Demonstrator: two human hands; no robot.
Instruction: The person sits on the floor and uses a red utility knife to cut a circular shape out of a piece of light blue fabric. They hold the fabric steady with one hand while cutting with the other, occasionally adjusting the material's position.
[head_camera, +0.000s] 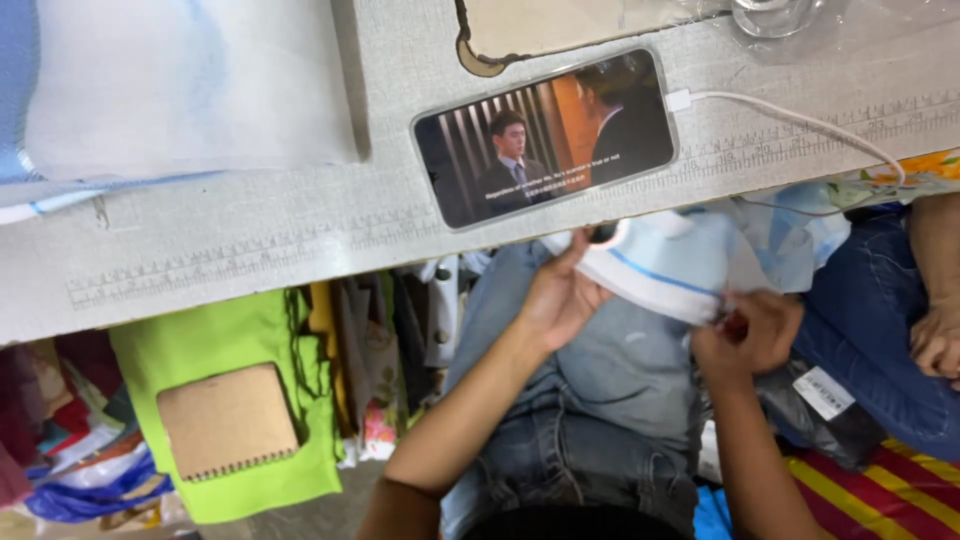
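Note:
My left hand (560, 295) grips one end of a folded white cloth with a blue stripe (655, 270), held above my lap just below the table edge. My right hand (748, 335) pinches the other end of the same cloth; something small and red shows between its fingers, too hidden to name. The cloth's light blue part spreads up toward the table. My jeans and grey shirt lie underneath.
A phone (545, 135) playing a video lies on the grey ruled table (250, 250), with a white cable (800, 120) plugged in. White fabric (190, 85) lies at top left. A brown notebook (228, 420) rests on green cloth. Another person's hand (938, 340) rests on a blue-jeaned leg at right.

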